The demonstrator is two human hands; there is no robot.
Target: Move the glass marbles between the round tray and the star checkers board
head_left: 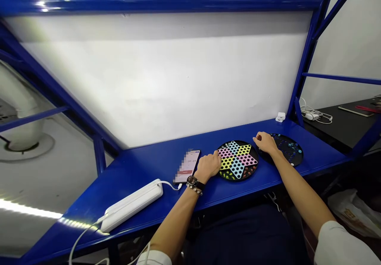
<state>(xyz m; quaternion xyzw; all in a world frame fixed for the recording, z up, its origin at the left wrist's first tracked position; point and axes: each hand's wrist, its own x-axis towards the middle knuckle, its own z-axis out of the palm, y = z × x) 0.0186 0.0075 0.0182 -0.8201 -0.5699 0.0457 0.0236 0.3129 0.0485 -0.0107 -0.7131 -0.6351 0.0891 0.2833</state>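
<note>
A round black Chinese checkers board [237, 160] with a star of pink, yellow and light-blue triangles lies on the blue shelf [143, 165]. My left hand [209, 165], with a watch and bead bracelet on the wrist, rests curled against the board's left edge. Its fingers are closed, and what they hold is hidden. My right hand [266, 142] is curled at the near-left rim of a second round black tray [287, 149] that holds small blue and green pieces. Its fingertips are pinched together over the gap between board and tray.
A phone [188, 165] with a timer screen lies left of the board, wired to a white power bank [132, 204]. A small white charger [280, 117] sits by the wall. Blue frame posts stand at both sides. A black table [342, 124] with cables lies to the right.
</note>
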